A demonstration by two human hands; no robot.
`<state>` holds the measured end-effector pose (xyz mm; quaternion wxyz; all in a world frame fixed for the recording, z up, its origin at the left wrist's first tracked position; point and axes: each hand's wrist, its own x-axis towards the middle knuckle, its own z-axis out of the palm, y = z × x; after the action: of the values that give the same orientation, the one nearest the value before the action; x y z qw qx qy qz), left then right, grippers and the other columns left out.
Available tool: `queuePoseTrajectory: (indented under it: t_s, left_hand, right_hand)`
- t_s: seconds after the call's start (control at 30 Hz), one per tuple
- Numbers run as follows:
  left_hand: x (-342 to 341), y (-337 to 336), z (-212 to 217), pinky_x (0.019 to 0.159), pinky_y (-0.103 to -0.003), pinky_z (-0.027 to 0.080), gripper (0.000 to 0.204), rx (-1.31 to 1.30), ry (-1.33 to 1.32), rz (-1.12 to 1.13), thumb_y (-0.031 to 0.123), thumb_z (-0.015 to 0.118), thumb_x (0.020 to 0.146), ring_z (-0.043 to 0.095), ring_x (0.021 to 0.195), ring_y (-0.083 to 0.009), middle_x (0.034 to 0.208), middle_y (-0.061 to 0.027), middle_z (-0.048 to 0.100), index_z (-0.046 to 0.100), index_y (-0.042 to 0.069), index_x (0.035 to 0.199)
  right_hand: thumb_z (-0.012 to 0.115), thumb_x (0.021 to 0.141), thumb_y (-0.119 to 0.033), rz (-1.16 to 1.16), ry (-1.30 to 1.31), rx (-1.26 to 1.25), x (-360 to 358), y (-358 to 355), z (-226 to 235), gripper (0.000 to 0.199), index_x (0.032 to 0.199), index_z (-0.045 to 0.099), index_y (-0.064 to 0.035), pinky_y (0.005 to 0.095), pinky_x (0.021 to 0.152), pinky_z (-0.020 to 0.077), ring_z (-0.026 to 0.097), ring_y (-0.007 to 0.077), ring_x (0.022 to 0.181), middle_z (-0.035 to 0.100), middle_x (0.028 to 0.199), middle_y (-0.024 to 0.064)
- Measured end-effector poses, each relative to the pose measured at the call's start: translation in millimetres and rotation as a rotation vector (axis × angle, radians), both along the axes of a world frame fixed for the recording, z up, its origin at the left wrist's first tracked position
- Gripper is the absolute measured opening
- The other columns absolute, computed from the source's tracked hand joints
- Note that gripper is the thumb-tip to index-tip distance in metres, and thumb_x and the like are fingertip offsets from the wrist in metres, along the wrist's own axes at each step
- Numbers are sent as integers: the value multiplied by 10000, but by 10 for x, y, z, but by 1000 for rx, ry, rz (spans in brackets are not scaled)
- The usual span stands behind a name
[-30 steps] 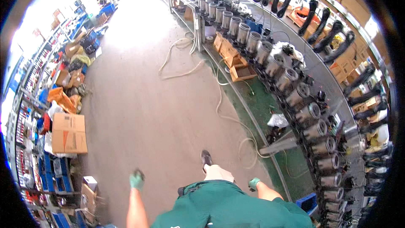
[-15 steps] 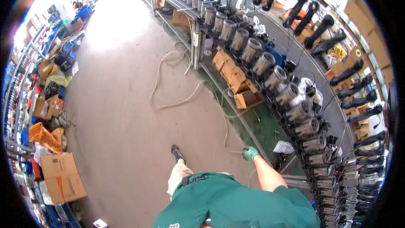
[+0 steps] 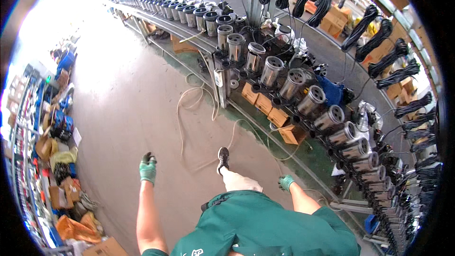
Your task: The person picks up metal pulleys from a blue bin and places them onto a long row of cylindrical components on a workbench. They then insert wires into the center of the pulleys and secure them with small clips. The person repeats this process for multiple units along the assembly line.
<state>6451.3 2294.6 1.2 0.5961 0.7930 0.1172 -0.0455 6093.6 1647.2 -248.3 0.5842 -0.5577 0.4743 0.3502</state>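
Both gloved hands swung free as the person walked the floor: left hand loosely curled on nothing, right hand apparently empty too (small, hard to tell). The steel cylinders stood untouched on the surface at the right, well apart, long axes tilted, open ends up toward the aisle.

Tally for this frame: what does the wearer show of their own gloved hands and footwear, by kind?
Green-gloved hands: 2, the left hand and the right hand
Black shoe: 1
Total: 3
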Motion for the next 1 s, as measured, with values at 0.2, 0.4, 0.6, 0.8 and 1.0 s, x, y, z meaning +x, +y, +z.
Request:
queuePoseTrajectory:
  t_s: [0.2,0.4,0.6,0.8,1.0]
  left_hand:
    - [1464,-743,73,916,-342,545,597,147,39,-318,82,735,900,638,1095,-202,1305,-128,636,508,50,1452]
    - [3536,-2021,1389,1030,-428,510,837,508,-314,-774,183,845,791,586,1242,-333,1445,-186,524,441,111,1520]
    - [5236,-3905,2213,1087,-486,484,1007,889,-711,-1295,340,881,722,531,1324,-429,1585,-221,381,368,196,1577]
    - [6091,-5255,2185,1010,-474,542,1044,1166,-836,-1831,396,863,742,616,1249,-404,1630,-203,325,304,264,1615]
    - [6316,-5639,2161,947,-467,557,1003,1118,-807,-2192,368,851,728,651,1167,-399,1489,-228,478,357,245,1592]
  right_hand:
    - [589,935,-244,409,-111,-306,2275,501,71,416,1339,662,-178,449,830,568,728,302,921,744,1150,159]
    - [626,912,-325,409,-571,-653,4473,712,1457,339,1133,740,-94,453,868,550,703,403,991,730,1075,221]
    - [630,960,-272,152,-751,-624,5576,943,2308,344,1240,690,-82,428,939,529,686,374,1068,713,1194,188]
    - [615,986,-260,23,-680,-689,6336,1348,2952,361,1296,656,-80,431,964,524,665,375,1126,683,1267,185]
    - [610,1001,-256,-131,-653,-739,7102,1654,3629,338,1259,655,-42,434,935,528,670,390,1085,698,1221,197]
